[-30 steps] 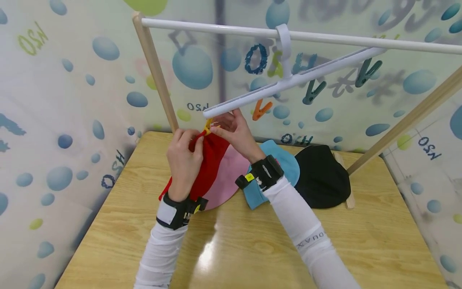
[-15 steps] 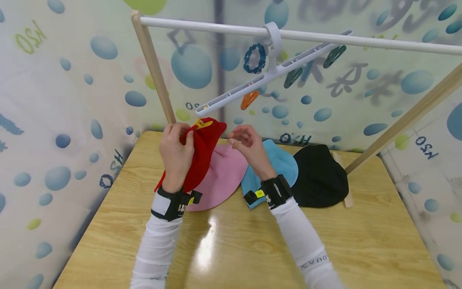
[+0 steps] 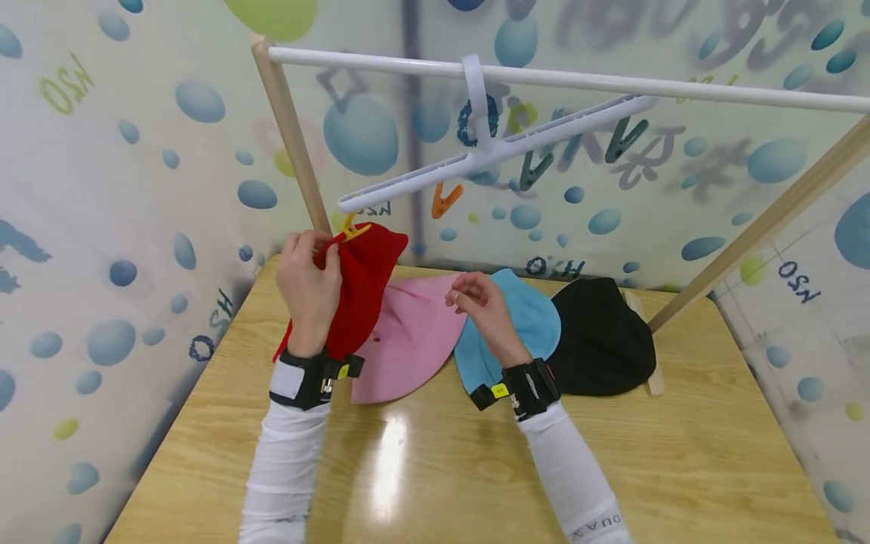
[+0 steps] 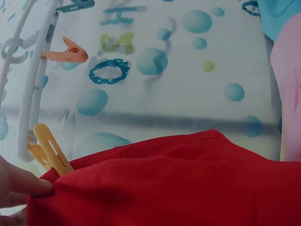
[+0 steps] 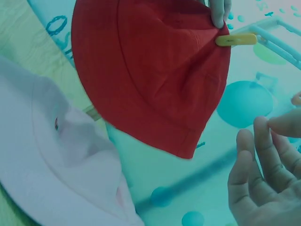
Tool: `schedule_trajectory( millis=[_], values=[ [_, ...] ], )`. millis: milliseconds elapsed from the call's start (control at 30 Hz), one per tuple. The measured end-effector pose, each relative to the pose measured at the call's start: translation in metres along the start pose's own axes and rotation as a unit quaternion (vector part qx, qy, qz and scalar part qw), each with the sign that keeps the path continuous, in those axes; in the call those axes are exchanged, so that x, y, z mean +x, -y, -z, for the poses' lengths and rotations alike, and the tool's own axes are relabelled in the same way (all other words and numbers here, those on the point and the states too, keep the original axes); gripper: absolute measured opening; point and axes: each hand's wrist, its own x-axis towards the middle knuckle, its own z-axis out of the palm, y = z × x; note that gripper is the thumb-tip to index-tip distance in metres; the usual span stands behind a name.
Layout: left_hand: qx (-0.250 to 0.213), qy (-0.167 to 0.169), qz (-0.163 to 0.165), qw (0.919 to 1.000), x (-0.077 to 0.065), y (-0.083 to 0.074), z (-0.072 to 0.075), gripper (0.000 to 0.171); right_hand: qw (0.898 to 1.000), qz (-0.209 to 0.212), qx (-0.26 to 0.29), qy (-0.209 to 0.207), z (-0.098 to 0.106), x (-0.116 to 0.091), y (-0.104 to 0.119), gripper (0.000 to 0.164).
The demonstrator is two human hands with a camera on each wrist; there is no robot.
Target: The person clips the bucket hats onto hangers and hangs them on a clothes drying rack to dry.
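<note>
My left hand (image 3: 306,291) pinches the edge of a red bucket hat (image 3: 367,283). Right by those fingers, a yellow clothespin (image 3: 353,230) hanging from the left end of a white clip hanger (image 3: 489,155) bites the hat's edge; the clothespin (image 4: 51,153) shows closely in the left wrist view. My right hand (image 3: 484,306) is off the hat, fingers loosely bent and holding nothing, in front of a light blue hat (image 3: 530,313). In the right wrist view the red hat (image 5: 155,70) hangs sideways, its crown toward the bottom right.
A pink hat (image 3: 408,340) and a black hat (image 3: 601,340) lie on the wooden table (image 3: 462,468). An orange clothespin (image 3: 445,201) and two green clothespins (image 3: 535,171) dangle from the hanger. Its hook sits on a white rail (image 3: 578,79) between wooden posts (image 3: 292,136).
My right hand has let go of the yellow clothespin and drawn back to the right. My left hand and the red hat have moved left, and the hanger has shifted left along the rail.
</note>
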Motion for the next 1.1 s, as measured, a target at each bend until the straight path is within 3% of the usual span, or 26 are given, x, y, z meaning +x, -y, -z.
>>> schedule_trajectory(
  millis=[400,1100],
  values=[
    [0.021,-0.014,0.025,0.9994,0.006,0.019,0.006,0.022,0.997,-0.051,-0.022,-0.062,0.006,-0.007,-0.012,0.024],
    [0.04,-0.016,0.026,0.9988,0.0,0.034,0.008,0.021,0.991,-0.087,-0.039,-0.098,0.011,-0.02,-0.024,0.023]
  ],
)
